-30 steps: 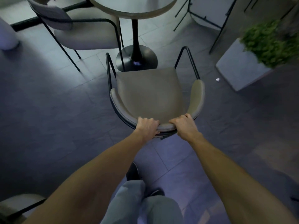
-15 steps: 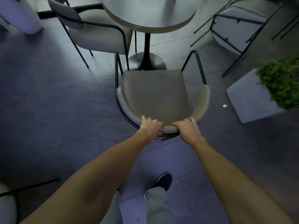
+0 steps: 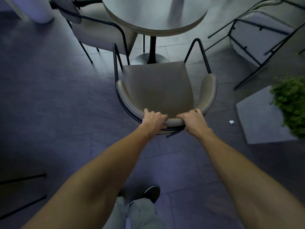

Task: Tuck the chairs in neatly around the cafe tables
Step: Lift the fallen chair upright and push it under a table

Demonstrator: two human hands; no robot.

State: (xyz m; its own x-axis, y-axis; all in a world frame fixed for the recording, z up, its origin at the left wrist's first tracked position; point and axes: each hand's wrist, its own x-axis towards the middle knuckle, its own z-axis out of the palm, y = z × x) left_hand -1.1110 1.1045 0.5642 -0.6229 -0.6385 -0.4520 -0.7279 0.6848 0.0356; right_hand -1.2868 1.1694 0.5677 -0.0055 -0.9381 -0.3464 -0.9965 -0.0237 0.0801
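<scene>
A beige padded chair [image 3: 158,86] with a black metal frame stands in front of me, facing a round cafe table [image 3: 155,15] on a black pedestal [image 3: 152,47]. My left hand [image 3: 153,120] and my right hand [image 3: 192,120] both grip the top of its curved backrest, close together. The seat's front edge is near the pedestal's round base, short of the tabletop's rim.
A second beige chair [image 3: 99,30] sits at the table's left side. Another chair [image 3: 260,32] stands at the upper right. A white planter box [image 3: 257,116] with a green bush [image 3: 292,104] is on the right, a scrap of paper [image 3: 231,122] beside it. Black chair legs [image 3: 23,177] show at lower left.
The chair has moved forward toward the table with both hands on its backrest, and I have stepped after it. More of the tabletop is now in view.
</scene>
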